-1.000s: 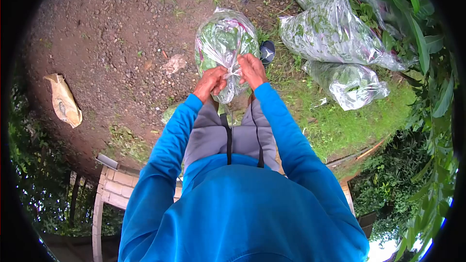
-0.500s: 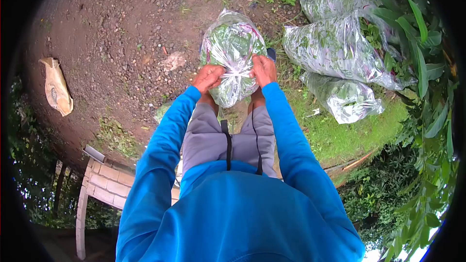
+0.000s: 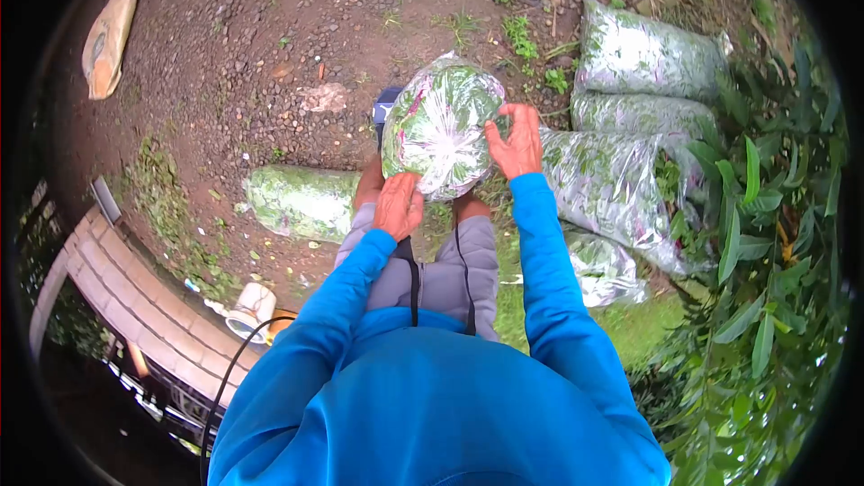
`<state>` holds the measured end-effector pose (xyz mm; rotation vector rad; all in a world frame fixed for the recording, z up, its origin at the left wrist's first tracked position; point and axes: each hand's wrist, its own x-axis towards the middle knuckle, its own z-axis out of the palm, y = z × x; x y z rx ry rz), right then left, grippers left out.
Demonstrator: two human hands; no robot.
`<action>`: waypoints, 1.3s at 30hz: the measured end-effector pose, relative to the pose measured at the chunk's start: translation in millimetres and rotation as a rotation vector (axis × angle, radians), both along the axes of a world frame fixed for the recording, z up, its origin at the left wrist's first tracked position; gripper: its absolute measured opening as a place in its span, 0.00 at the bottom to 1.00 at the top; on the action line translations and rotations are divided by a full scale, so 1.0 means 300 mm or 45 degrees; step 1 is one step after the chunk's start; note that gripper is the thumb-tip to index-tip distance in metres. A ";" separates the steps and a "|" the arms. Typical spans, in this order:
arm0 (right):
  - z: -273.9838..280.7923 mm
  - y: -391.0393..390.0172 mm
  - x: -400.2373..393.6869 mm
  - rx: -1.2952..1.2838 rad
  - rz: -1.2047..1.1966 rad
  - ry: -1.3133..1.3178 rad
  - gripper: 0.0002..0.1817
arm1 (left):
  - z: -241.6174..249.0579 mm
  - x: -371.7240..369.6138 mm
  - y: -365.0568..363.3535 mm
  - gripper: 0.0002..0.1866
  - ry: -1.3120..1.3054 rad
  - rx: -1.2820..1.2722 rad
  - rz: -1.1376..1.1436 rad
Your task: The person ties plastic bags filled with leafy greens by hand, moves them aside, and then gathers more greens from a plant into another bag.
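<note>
Bagged greens (image 3: 443, 126) in clear plastic now sit lifted between both hands, where half a second ago the fingers were pinching the knot at the bag's gathered neck; the knot looks finished, so the tying seems done. The left hand (image 3: 398, 205) cups the bag's underside, while the right hand (image 3: 515, 139) presses flat against its side, fingers spread. More filled bags (image 3: 634, 58) lie on the grass to the right, another (image 3: 301, 200) on the dirt near the knees.
</note>
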<state>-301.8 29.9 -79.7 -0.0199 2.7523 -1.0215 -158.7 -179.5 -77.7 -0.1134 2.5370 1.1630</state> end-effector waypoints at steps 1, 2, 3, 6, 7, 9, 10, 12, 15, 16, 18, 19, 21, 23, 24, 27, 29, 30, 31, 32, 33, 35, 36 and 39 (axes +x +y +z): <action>0.015 0.005 -0.052 -0.043 0.166 0.088 0.20 | 0.001 -0.008 0.013 0.14 0.001 -0.003 0.076; 0.054 -0.004 -0.093 -0.082 0.253 0.099 0.20 | 0.009 -0.006 0.019 0.12 -0.002 -0.018 0.163; 0.098 -0.026 -0.133 -0.041 0.461 0.180 0.19 | 0.012 -0.005 0.034 0.09 0.041 -0.027 0.311; 0.077 -0.053 -0.174 -0.030 1.037 0.273 0.17 | -0.014 0.035 0.076 0.10 -0.054 0.123 0.827; 0.055 -0.056 -0.174 0.028 1.306 0.254 0.16 | -0.045 0.045 0.072 0.11 -0.045 0.201 0.940; 0.052 -0.059 -0.161 -0.010 1.349 0.260 0.13 | -0.106 0.063 0.089 0.16 -0.094 0.360 1.212; 0.053 -0.063 -0.165 -0.006 1.317 0.257 0.11 | -0.134 0.050 0.096 0.18 -0.145 0.442 1.370; 0.007 -0.073 -0.154 0.020 1.283 0.229 0.10 | -0.120 0.035 0.084 0.21 -0.320 0.349 1.391; 0.029 -0.100 -0.127 0.118 1.183 0.109 0.09 | -0.149 0.057 0.078 0.24 -0.230 0.249 1.213; 0.044 -0.112 -0.113 0.168 1.164 0.035 0.09 | -0.128 0.069 0.067 0.26 -0.354 0.288 1.138; 0.068 -0.114 -0.064 0.200 1.141 -0.008 0.10 | -0.121 0.117 0.065 0.27 -0.447 0.331 1.052; 0.065 -0.110 -0.045 0.225 1.106 -0.076 0.11 | -0.146 0.151 0.077 0.25 -0.374 0.370 1.054; 0.059 -0.124 -0.019 0.208 1.073 -0.094 0.12 | -0.170 0.202 0.048 0.22 -0.177 0.500 1.011; 0.074 -0.141 -0.009 0.121 0.979 -0.142 0.12 | -0.155 0.212 0.022 0.21 -0.218 0.714 1.173; 0.084 -0.176 -0.030 0.137 0.978 -0.140 0.12 | -0.131 0.195 -0.018 0.20 -0.278 0.914 1.340; 0.156 -0.284 -0.045 0.062 0.742 -0.338 0.13 | -0.020 0.172 -0.137 0.20 -0.482 0.969 1.444; 0.134 -0.335 -0.073 -0.024 0.688 -0.326 0.14 | 0.039 0.154 -0.215 0.20 -0.490 0.989 1.511; 0.130 -0.361 -0.084 -0.113 0.628 -0.330 0.14 | 0.107 0.143 -0.257 0.20 -0.491 1.029 1.589; 0.159 -0.396 -0.098 -0.138 0.673 -0.365 0.15 | 0.142 0.142 -0.283 0.20 -0.502 1.069 1.663; 0.184 -0.429 -0.100 -0.133 0.657 -0.361 0.15 | 0.157 0.155 -0.307 0.20 -0.507 1.073 1.646; 0.212 -0.471 -0.098 -0.152 0.667 -0.389 0.15 | 0.166 0.177 -0.337 0.19 -0.487 1.128 1.656; 0.266 -0.537 -0.102 -0.230 0.893 -0.346 0.14 | 0.208 0.239 -0.408 0.17 -0.387 1.255 1.604; 0.293 -0.588 -0.088 -0.215 0.936 -0.307 0.13 | 0.264 0.245 -0.454 0.16 -0.424 1.239 1.667; 0.407 -0.786 -0.046 -0.104 1.198 -0.285 0.12 | 0.298 0.296 -0.569 0.13 -0.378 1.214 1.819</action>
